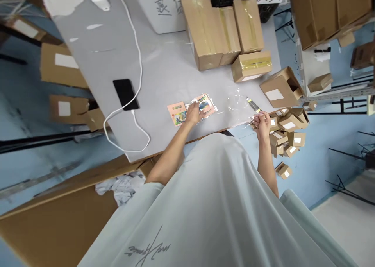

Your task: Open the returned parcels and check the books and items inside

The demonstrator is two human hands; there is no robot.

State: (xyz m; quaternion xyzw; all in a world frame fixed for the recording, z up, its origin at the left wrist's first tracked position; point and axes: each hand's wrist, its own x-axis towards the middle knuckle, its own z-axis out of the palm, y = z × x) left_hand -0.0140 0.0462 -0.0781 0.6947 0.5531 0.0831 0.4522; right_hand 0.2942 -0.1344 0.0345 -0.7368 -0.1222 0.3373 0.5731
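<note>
Two pink printed packets lie side by side near the table's front edge: the left packet (177, 113) and the right packet (207, 104), which has shiny clear wrapping around it. My left hand (193, 112) is over the inner edge of the right packet, fingers bent onto it; its fingertips are partly hidden. Off to the right, my right hand (263, 122) is closed in a pinch on thin clear plastic film (251, 121) at the table edge. Just beyond it lies a yellow-and-black utility knife (253, 104). More clear film (236, 101) rests on the tabletop between the hands.
Taped cardboard boxes (209, 36) stand at the back, beside a white bin (166, 9). An open carton (281, 88) sits at the right corner. A black phone (125, 93) and white cable (140, 60) lie left. Small boxes (288, 124) are piled below the right edge.
</note>
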